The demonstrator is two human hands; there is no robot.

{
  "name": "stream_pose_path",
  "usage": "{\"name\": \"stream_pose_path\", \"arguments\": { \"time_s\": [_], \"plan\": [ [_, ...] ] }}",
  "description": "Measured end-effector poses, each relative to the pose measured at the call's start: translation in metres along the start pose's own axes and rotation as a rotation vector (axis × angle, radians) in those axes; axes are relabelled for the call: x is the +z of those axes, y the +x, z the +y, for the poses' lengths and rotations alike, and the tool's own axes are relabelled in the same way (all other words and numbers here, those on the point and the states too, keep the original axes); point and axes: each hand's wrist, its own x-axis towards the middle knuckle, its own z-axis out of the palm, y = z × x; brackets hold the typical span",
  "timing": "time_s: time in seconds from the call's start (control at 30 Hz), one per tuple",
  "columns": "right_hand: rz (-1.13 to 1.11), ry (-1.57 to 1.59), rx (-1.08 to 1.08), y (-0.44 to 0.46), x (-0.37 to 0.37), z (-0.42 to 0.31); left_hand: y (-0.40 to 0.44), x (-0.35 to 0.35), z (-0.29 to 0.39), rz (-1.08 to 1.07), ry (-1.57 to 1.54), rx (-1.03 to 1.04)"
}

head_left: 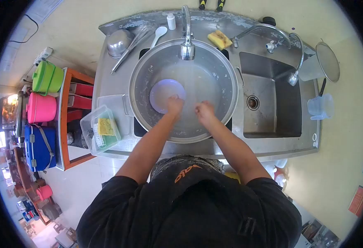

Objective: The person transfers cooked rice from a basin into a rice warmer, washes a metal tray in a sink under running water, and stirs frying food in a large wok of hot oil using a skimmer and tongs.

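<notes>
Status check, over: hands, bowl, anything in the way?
Left hand at purple bowl's rim, grip unclear. Right hand curled, nothing visible held. Bowl inside big pot. Tap overhangs pot's far side, apart from both hands.

Blu box [41,146] nxt to pink tub [41,108].

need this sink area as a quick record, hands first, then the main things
left hand: at the right edge of the purple bowl, grip unclear
right hand: over the pot, fingers curled, apart from the bowl
pot: large, on the metal counter
pot tap: head over the pot's far side
rear sponge: behind the pot
box sponge: in the clear box
sink: right of the pot
</notes>
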Motion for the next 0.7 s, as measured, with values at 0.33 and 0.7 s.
{"name": "stream_pose_path", "arguments": {
  "time_s": [0.33,0.7],
  "plan": [
    [-0.199,0.335,0.069,-0.010,0.061,-0.014,0.011,-0.009,-0.008,-0.506,-1.140,-0.380],
    [-0.210,-0.801,-0.252,0.048,0.021,-0.091,-0.017,0.006,0.036,-0.662,-0.891,-0.036]
  ]
}}
